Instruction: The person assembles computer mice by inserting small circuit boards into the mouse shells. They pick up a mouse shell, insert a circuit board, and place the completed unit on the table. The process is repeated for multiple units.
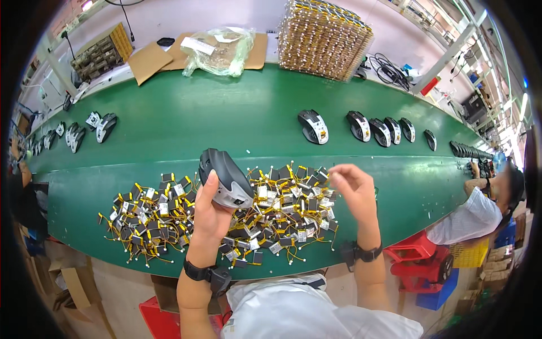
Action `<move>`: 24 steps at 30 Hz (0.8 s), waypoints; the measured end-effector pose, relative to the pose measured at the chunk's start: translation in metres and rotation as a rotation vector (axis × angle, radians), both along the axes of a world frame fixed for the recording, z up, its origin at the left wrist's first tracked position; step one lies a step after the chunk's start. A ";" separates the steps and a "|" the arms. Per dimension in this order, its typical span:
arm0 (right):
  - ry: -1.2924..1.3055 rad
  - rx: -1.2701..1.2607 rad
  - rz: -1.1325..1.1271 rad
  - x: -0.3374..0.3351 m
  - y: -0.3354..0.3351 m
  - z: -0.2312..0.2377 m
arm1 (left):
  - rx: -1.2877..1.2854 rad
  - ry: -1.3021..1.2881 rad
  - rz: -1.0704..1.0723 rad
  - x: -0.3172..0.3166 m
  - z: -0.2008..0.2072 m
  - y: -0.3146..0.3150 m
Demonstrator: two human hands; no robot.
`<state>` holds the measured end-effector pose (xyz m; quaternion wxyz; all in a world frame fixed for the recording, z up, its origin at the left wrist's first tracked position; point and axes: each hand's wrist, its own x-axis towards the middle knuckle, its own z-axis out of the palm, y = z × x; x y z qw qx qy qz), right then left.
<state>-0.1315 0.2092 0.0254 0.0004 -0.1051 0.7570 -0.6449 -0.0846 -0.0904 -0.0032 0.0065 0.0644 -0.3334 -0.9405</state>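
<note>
My left hand (210,217) grips a black and silver computer mouse (224,176), tilted up above the table with the thumb along its side. Over the right part of a battery pile, my right hand (357,191) hovers with bent fingers and thumb slightly apart; nothing shows between them. The pile (164,208) is made of many small flat battery packs in black, grey and white, with yellow tape and thin wires ending in white connectors. It spreads across the green table (406,198) beneath both hands. The held mouse hides part of it.
More mice stand farther back: one mouse (313,126) alone, several to its right, and another group (106,127) at left. Behind them are a clear plastic bag (220,52) on cardboard and a tall battery stack (322,42). A person (474,217) sits at right beside a red stool (415,254).
</note>
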 end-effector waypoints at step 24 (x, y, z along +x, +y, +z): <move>0.385 0.505 0.371 0.035 -0.080 0.041 | -0.146 0.097 0.028 0.008 0.013 0.015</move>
